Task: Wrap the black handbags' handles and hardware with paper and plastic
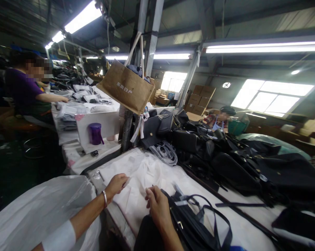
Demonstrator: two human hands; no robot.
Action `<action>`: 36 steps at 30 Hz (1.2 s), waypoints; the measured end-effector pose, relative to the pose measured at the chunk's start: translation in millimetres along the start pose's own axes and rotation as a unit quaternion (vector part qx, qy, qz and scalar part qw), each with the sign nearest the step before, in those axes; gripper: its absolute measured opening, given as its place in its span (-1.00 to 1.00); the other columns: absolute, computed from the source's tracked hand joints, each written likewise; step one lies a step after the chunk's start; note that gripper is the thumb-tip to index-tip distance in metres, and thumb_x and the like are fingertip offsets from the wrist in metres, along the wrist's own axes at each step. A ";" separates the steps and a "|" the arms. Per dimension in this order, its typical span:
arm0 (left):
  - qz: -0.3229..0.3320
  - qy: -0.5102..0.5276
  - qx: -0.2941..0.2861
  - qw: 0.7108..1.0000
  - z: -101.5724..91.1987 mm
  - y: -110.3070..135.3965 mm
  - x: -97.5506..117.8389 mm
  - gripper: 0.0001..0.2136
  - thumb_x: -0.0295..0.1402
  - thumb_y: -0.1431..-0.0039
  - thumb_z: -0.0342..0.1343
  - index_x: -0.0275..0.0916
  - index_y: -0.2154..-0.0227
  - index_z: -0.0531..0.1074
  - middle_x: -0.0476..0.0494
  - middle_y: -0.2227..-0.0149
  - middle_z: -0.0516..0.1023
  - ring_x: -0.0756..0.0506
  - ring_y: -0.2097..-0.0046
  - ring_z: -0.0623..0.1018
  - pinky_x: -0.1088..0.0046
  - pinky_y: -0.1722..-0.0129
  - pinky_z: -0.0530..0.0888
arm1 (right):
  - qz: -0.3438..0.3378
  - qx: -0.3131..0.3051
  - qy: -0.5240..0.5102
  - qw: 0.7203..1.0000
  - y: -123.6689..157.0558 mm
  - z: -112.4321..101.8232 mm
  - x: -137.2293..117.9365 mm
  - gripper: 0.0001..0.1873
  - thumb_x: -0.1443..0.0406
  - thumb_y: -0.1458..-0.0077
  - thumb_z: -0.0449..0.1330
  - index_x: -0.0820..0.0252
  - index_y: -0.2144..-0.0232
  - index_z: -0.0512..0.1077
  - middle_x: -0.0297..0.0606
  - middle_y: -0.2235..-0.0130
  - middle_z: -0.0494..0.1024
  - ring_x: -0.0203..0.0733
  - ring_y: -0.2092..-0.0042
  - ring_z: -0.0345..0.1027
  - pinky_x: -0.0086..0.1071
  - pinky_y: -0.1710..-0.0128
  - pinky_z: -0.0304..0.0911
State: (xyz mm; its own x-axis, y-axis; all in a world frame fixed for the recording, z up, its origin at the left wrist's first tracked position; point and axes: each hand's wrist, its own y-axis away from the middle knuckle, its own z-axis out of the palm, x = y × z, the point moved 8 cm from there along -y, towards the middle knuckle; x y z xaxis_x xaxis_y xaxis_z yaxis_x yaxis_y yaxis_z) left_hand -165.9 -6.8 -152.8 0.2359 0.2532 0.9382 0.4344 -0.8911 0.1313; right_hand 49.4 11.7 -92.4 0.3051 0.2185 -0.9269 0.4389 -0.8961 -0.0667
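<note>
My left hand (pixel 117 184), with a silver bangle on its wrist, is over the near end of the white-covered table (pixel 123 205). Its fingers are pinched together; anything between them is too small to make out. To its right, my right hand (pixel 157 204) has its fingers curled in, and what they may hold is hidden. Crumpled thin white sheeting (pixel 147 172) lies just beyond both hands. Beside my right wrist rests a black handbag (pixel 183 219) with looped handles and a gold-coloured clasp.
Black bags (pixel 241 170) are heaped along the right. Coiled clear plastic strips (pixel 166 153) lie near a post, where a brown tote bag (pixel 128 85) hangs. A purple lidded cup (pixel 95 134) stands left. A large white plastic bag (pixel 55 198) is at lower left. Two people work farther off.
</note>
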 end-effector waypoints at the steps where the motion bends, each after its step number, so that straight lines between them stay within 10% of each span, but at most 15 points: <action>1: 0.015 0.001 0.010 1.000 5.2 5.3 5.1 -0.67 -0.16 -0.18 0.02 -0.20 0.62 0.22 0.17 0.70 0.13 0.06 0.63 0.14 0.50 0.58 0.06 | 0.026 -0.013 -0.024 0.999 -4.7 6.5 4.7 -0.63 0.00 -0.21 -0.01 0.17 0.33 0.34 -0.32 0.43 0.48 -0.31 0.53 0.35 -0.50 0.60 0.17; 5: 0.079 0.011 0.039 0.996 29.2 30.0 27.5 -0.71 -0.15 -0.09 0.11 -0.21 0.61 0.28 0.13 0.66 0.24 0.03 0.54 0.22 0.49 0.49 0.09 | 0.095 -0.036 -0.055 0.993 -20.0 21.2 24.1 -0.50 -0.07 -0.11 0.09 0.22 0.15 0.28 -0.24 0.36 0.49 -0.23 0.52 0.42 -0.47 0.69 0.21; 12: 0.038 0.129 -0.017 0.991 55.4 55.2 37.8 -0.71 -0.06 -0.11 0.13 -0.22 0.41 0.41 0.02 0.52 0.42 -0.02 0.47 0.40 0.51 0.48 0.27 | 0.083 0.017 -0.054 0.995 -22.0 6.2 38.8 -0.88 0.25 -0.16 -0.01 0.17 0.37 0.25 -0.50 0.60 0.27 -0.34 0.61 0.24 -0.50 0.61 0.17; 18: -0.118 0.418 -0.202 0.878 81.0 76.3 36.4 -0.80 -0.30 -0.05 0.28 -0.27 0.27 0.54 -0.17 0.25 0.59 -0.11 0.22 0.56 0.36 0.16 0.49 | -0.035 -0.017 0.004 0.999 -2.9 6.5 2.8 -0.93 0.35 -0.07 0.13 0.15 0.45 0.34 -0.44 0.53 0.42 -0.33 0.45 0.31 -0.48 0.41 0.12; 28: -0.084 0.371 -0.186 0.906 55.7 83.2 31.7 -0.86 -0.35 0.02 0.34 -0.34 0.45 0.59 -0.17 0.39 0.61 -0.08 0.29 0.53 0.46 0.19 0.46 | -0.110 -0.118 0.136 0.977 23.5 19.0 -19.9 -0.93 0.32 -0.16 0.13 0.08 0.36 0.41 -0.48 0.46 0.54 -0.36 0.41 0.38 -0.55 0.39 0.09; 36: -0.036 0.229 -0.154 0.961 51.5 89.1 19.6 -0.70 -0.11 -0.04 0.24 -0.29 0.49 0.53 -0.12 0.41 0.57 -0.11 0.30 0.49 0.43 0.23 0.37 | -0.092 0.034 0.232 0.968 17.7 -7.7 -20.6 -0.76 0.22 -0.32 -0.03 0.12 0.35 0.36 -0.37 0.42 0.53 -0.28 0.37 0.42 -0.49 0.39 0.10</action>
State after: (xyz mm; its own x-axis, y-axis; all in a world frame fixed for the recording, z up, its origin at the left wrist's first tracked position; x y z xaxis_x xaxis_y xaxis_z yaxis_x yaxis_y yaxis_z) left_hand -77.8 -61.8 -139.2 -0.2223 0.1901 0.9563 0.1406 -0.9643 0.2244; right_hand 57.4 -5.7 -71.7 0.5809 0.5130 -0.6320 0.4697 -0.8453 -0.2545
